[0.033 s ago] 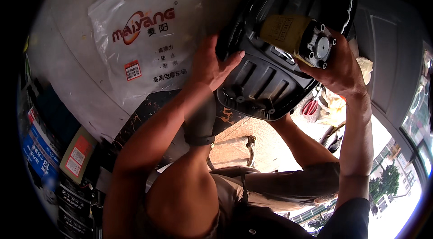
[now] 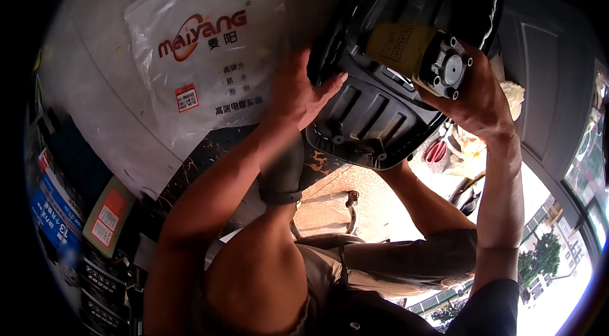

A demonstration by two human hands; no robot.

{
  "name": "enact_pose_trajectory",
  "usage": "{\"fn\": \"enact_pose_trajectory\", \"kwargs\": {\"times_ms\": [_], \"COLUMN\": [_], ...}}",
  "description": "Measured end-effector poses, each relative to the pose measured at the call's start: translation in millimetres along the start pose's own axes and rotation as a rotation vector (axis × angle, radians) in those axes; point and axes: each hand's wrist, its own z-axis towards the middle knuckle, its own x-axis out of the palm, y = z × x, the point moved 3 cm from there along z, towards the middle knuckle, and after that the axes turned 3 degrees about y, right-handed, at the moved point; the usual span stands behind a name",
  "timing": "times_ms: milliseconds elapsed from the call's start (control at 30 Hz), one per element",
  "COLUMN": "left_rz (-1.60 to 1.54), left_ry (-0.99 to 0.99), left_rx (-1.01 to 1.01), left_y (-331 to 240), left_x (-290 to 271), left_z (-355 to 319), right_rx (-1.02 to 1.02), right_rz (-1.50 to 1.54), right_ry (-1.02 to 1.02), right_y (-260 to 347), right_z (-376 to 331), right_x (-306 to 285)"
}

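A black moulded plastic seat base point(image 2: 380, 114), probably a scooter seat's, lies underside up across my legs, with ribs and a row of pale staples along its edge. My left hand point(image 2: 298, 92) grips its left rim, thumb laid over the inner side and the other fingers hidden beneath. In my right hand point(image 2: 479, 98) is an air stapler point(image 2: 396, 44) with a yellow body and a round metal cap held by bolts. The stapler lies over the middle of the seat base; its nose is out of sight, so I cannot tell whether it touches the rim.
A printed clear plastic bag point(image 2: 209, 50) lies on a pale surface at the left. Stacked boxes point(image 2: 104, 225) stand at lower left. Red-handled scissors point(image 2: 436, 151) and yellowish scraps point(image 2: 468, 149) are on the floor beyond my leg. A grey door panel point(image 2: 552, 76) rises at the right.
The air stapler has tipped very slightly in my right hand. My left hand and the seat base look the same.
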Motion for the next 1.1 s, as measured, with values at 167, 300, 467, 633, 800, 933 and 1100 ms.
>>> {"fn": "enact_pose_trajectory", "kwargs": {"times_ms": [167, 300, 467, 633, 800, 933, 1100], "left_rz": [-0.011, 0.000, -0.031, 0.025, 0.042, 0.032, 0.064], "left_ry": [0.047, 0.123, 0.091, 0.130, 0.097, 0.050, 0.047], "left_rx": [-0.081, -0.074, -0.037, -0.073, -0.044, 0.020, 0.037], "left_y": [-5, -5, 9, 5, 3, 6, 7], "left_x": [3, 1, 6, 6, 2, 2, 4], "left_z": [13, 14, 9, 7, 4, 3, 1], "right_rx": [0.116, 0.207, 0.351, 0.365, 0.393, 0.475, 0.454], "right_rz": [0.279, 0.413, 0.374, 0.465, 0.418, 0.360, 0.284], "right_ry": [-0.017, -0.040, 0.006, -0.078, -0.094, -0.069, -0.057], "right_y": [15, 27, 41, 44, 48, 48, 50], "right_z": [14, 15, 1, 3, 16, 22, 30], "right_x": [0, 8, 34, 52, 54, 57, 60]}}
